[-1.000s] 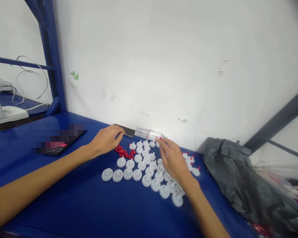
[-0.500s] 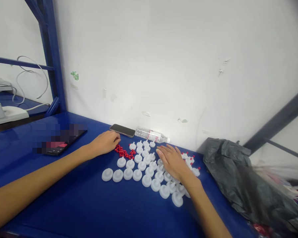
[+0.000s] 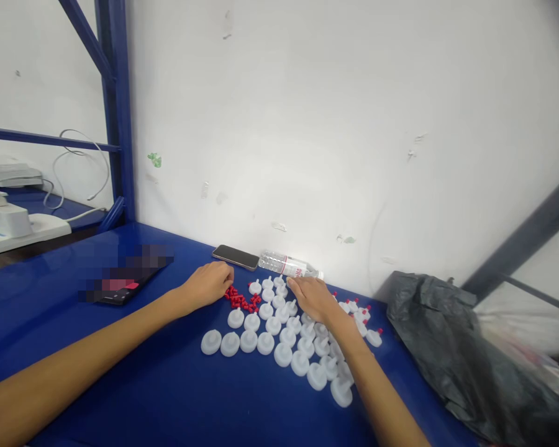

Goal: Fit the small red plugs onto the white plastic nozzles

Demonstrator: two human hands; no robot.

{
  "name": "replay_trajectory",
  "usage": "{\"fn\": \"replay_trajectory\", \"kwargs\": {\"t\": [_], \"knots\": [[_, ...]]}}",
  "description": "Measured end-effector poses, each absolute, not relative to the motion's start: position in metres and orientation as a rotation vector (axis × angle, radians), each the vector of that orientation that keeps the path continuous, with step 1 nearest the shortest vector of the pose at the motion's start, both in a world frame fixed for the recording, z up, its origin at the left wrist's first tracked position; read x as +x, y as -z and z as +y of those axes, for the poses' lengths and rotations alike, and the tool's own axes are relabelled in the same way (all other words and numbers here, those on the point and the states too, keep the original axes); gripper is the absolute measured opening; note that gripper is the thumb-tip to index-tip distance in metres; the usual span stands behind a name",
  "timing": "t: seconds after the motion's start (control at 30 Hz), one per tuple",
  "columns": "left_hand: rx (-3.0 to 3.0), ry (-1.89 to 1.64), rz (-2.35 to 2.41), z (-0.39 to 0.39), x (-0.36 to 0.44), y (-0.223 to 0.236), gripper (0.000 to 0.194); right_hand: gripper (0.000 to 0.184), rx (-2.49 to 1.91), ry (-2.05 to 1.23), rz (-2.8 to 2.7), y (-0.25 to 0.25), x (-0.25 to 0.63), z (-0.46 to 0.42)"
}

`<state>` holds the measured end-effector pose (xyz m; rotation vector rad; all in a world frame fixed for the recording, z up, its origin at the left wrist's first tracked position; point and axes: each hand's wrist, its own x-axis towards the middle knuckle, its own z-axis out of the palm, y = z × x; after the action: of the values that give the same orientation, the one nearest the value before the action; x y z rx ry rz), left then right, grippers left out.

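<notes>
My left hand [image 3: 209, 284] is closed, its fingertips curled down at the left edge of a pile of small red caps [image 3: 242, 301]. What is between those fingers, if anything, is hidden. My right hand [image 3: 311, 298] hovers palm down over several white round plastic pieces with short spouts [image 3: 282, 354], its thumb side near the back rows. Its fingers are partly hidden and look loosely extended, with nothing visible in them. Right of that hand, several white pieces with red caps on their spouts [image 3: 374, 336] lie in a group. One more red-tipped piece [image 3: 255, 286] sits beside the red pile.
Along the wall lie a phone [image 3: 236, 256] and a clear plastic bottle [image 3: 291, 265] on its side. A dark, partly blurred-out device [image 3: 130, 279] rests on the blue table [image 3: 177, 397] at left. A dark plastic bag [image 3: 433, 335] slumps over the right edge.
My right hand has shifted left, away from the capped pieces, and its fingers look less spread. My left hand stays by the red caps. The camera view has tilted slightly up.
</notes>
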<state>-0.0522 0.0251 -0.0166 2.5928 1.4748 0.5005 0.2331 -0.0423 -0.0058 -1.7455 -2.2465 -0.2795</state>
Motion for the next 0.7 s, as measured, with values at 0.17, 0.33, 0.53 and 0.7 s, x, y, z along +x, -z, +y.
{"fn": "replay_trajectory", "kwargs": {"t": [0.17,0.33,0.53,0.7], "knots": [[2.588,-0.51,1.465,0.023,-0.052,0.017,0.017,0.037,-1.675,0.403,-2.171,-0.001,0.236,-0.055],[2.579,-0.517,1.437,0.024,-0.053,0.019,0.017,0.029,-1.605,0.508,-2.036,-0.008,0.23,-0.067],[2.595,-0.622,1.396,0.028,-0.053,0.021,0.017,0.023,-1.478,0.527,-2.071,-0.003,0.22,-0.069],[2.582,-0.908,1.257,0.027,-0.048,0.016,0.032,0.025,-1.349,0.471,-2.191,-0.003,0.21,-0.071]]}}
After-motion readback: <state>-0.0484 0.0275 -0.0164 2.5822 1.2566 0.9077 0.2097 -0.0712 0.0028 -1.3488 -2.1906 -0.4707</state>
